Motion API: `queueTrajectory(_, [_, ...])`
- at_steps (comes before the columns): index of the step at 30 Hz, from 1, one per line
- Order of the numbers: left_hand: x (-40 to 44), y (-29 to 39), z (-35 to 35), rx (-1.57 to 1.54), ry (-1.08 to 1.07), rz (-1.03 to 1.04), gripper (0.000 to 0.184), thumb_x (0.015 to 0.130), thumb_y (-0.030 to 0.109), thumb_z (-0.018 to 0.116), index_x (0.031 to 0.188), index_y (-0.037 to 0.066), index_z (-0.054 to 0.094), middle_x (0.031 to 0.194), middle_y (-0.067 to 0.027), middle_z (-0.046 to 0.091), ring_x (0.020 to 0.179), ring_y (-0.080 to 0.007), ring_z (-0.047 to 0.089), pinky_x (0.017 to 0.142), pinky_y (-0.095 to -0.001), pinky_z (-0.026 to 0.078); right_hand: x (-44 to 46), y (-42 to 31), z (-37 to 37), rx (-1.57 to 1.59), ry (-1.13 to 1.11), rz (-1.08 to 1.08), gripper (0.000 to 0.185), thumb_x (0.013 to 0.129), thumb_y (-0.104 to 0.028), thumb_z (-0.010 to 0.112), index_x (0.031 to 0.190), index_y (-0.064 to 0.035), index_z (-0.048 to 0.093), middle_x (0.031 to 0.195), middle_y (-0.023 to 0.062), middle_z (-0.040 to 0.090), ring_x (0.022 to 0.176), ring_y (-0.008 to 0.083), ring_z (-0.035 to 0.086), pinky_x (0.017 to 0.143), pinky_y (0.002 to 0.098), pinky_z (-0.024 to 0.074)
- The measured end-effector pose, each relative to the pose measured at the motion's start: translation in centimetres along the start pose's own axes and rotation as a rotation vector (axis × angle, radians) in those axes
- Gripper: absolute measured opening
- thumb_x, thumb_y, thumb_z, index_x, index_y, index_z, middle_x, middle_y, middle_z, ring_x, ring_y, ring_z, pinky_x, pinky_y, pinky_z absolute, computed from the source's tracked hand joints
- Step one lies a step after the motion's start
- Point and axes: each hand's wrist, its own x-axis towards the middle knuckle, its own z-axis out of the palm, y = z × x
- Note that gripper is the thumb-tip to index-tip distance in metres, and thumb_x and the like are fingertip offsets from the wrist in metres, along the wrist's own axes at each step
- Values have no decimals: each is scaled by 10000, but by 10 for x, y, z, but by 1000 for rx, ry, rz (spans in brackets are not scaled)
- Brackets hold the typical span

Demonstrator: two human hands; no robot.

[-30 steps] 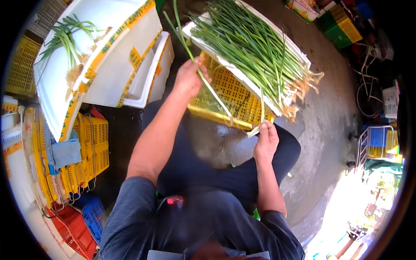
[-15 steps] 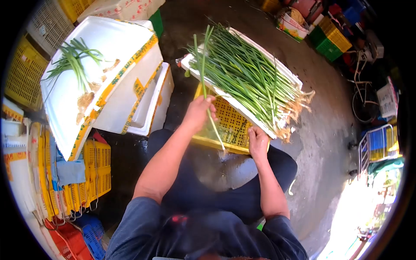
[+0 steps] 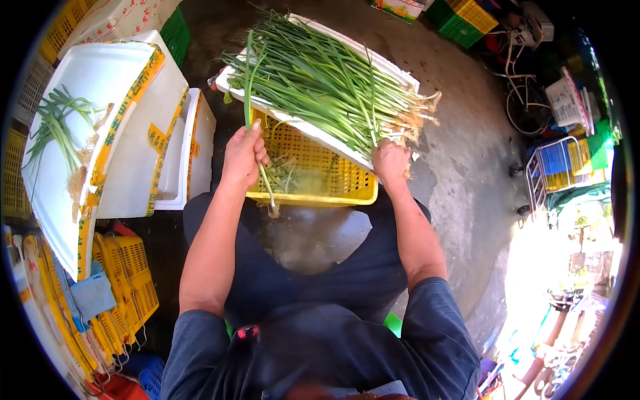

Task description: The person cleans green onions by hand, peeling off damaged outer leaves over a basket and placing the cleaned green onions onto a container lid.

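Observation:
My left hand is closed round a spring onion, its green leaves pointing up and its rooted white end hanging below the fist. Across the yellow crate lies a white foam lid, heaped with spring onions whose brown roots stick out at the right end. My right hand is at the near right corner of the lid, fingers curled round the lower stalk of a spring onion on the heap; its fingertips are partly hidden. Green trimmings lie inside the crate.
At the left, a small bunch of spring onions lies on a foam box beside other foam boxes. Yellow crates stand nearer on the left. A trolley and more crates are at the right and back.
The view has shifted, so the scene sits further left. My right hand has moved from the lid's edge onto the stalks by the roots. My left hand still holds its spring onion, now more upright.

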Motion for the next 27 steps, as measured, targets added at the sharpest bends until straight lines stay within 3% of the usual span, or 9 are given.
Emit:
queueTrajectory(6, [-4,4,8,17,68,-23,244,954,312,685,925,119,537,574,64,324,490,-87,331,503,-277,341,-4,-7,-24,42,-36,54,197,854,-223,612,846,-29,644,882,177,709,872,376,667,1060,679,327])
queueTrajectory(12, [0,-4,4,13,10,-51,229,959,312,682,988,104,591,578,52,374,487,-91,370,500,-279,351,-32,-30,-51,354,237,35,205,913,-128,577,1060,-4,647,934,185,683,969,368,625,1089,707,247])
queueTrajectory(16, [-2,-4,5,11,3,-56,217,968,296,667,985,92,594,584,46,383,487,-94,368,501,-280,351,-48,-37,-43,423,235,51,259,886,-87,610,1140,-42,635,991,152,635,1046,367,552,1110,688,211])
queueTrajectory(21, [-2,-7,9,39,-16,-60,213,979,271,646,975,68,580,611,38,403,493,-97,366,498,-285,356,-75,-69,-43,560,264,-235,319,818,10,641,1130,-35,588,959,145,575,984,377,558,1132,645,230])
queueTrajectory(25, [6,-22,8,100,-9,-49,217,973,262,654,1020,57,599,663,15,520,476,-79,405,466,-269,369,-90,-89,-32,685,238,-393,306,833,59,634,1120,-7,551,972,173,579,968,394,577,1139,620,273])
queueTrajectory(27, [14,-32,6,121,21,-46,253,965,269,662,1080,50,612,810,-28,625,476,-67,412,463,-263,396,-93,-95,-29,704,217,-445,305,833,74,632,1118,3,550,983,181,581,957,400,582,1135,619,291])
